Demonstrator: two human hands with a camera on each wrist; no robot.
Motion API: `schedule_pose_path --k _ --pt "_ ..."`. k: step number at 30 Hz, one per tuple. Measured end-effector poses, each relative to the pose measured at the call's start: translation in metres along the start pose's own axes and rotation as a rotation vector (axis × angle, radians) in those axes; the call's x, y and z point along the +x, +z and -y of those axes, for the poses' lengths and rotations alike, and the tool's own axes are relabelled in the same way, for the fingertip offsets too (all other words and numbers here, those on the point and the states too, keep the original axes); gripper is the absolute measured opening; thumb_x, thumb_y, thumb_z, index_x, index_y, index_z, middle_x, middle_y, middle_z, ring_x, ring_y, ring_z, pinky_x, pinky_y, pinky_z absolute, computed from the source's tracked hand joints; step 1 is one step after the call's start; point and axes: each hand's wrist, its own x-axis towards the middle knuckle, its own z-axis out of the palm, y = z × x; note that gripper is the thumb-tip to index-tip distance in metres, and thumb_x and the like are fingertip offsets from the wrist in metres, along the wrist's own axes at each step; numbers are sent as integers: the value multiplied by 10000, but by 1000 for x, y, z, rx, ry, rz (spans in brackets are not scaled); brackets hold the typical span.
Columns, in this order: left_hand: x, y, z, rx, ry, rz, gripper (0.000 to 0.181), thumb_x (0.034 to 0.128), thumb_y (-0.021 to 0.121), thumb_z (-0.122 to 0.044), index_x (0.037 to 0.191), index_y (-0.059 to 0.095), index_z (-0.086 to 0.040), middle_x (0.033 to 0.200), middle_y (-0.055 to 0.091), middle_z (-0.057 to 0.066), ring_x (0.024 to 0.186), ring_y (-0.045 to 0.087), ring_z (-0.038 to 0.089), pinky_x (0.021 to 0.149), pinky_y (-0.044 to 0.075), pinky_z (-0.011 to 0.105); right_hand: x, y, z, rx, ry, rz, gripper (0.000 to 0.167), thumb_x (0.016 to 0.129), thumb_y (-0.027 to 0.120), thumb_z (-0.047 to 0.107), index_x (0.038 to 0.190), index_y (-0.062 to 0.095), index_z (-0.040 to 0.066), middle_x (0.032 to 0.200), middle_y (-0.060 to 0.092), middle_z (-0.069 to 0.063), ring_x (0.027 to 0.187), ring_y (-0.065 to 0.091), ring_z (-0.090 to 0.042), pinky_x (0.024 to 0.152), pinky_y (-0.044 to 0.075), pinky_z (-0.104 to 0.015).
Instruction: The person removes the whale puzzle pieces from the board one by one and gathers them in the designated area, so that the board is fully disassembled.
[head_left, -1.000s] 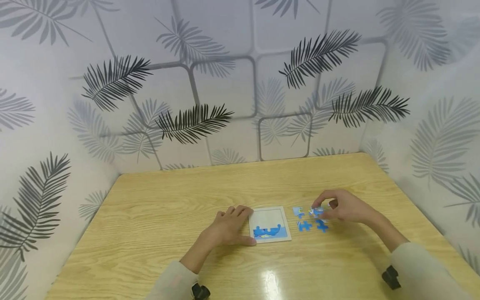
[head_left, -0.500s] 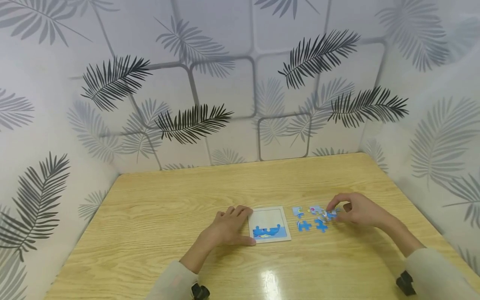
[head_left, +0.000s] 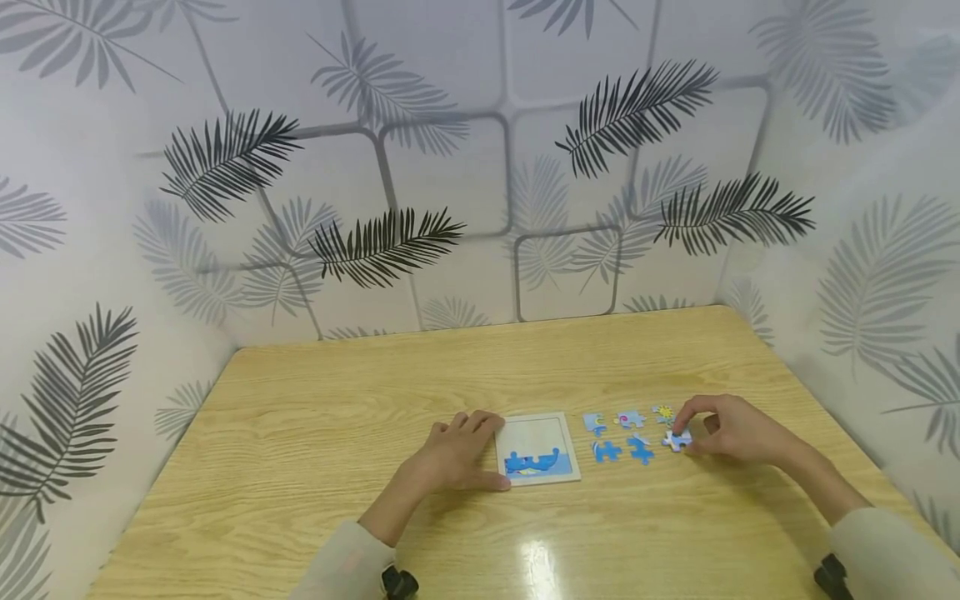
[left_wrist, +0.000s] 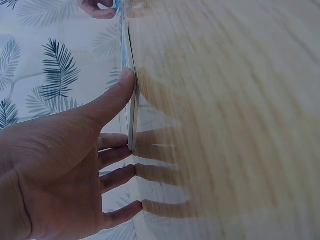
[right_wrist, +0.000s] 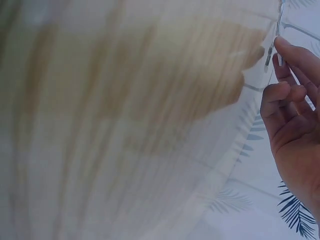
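My left hand [head_left: 457,458] rests at the left side of a white-rimmed puzzle tray [head_left: 532,435], thumb at its near corner and fingers along its far left part. In the left wrist view, the thumb [left_wrist: 120,90] touches the tray's edge. Interlocked blue pieces [head_left: 536,462] fill the tray's near part; the rest is bare. My right hand [head_left: 738,433] pinches a pale blue-and-white puzzle piece [head_left: 676,441] between thumb and index finger, low over the table. Beside it lies a piece with a yellow sun [head_left: 664,412], partly behind the fingers.
Several loose pieces lie between tray and right hand: a pale one [head_left: 594,422], one with pink [head_left: 630,419] and two blue ones [head_left: 607,451]. They sit on a wood-grain table [head_left: 360,400] with leaf-patterned walls [head_left: 450,267] behind and beside it.
My right hand has moved right and slightly nearer along the loose pieces, uncovering the pink and sun pieces. It now holds the pale piece at the right end. The left hand and tray stay put.
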Motion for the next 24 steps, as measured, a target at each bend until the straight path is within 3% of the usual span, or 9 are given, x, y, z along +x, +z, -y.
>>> schedule_pose_path --k 7,13,24 --pt "1 0 0 17 4 -6 879 911 753 -556 1583 386 -126 1595 400 82 1437 397 352 1098 359 629 -1 2 0 5 -15 8 224 843 858 113 1036 755 158 1092 685 -85 519 368 6 497 420 -248" --pt "1 1 1 16 2 -5 878 910 754 -555 1582 389 -125 1591 404 84 1435 399 348 1092 366 625 0 2 5 -54 -29 11 216 842 868 132 1024 760 175 1002 682 -14 555 397 -2 538 418 -240" --pt "1 2 1 7 0 0 877 911 755 -552 1585 387 -129 1593 401 80 1445 390 349 1096 360 622 1 2 4 -88 -41 22 192 838 875 141 988 770 198 1029 690 7 624 425 -14 596 422 -240"
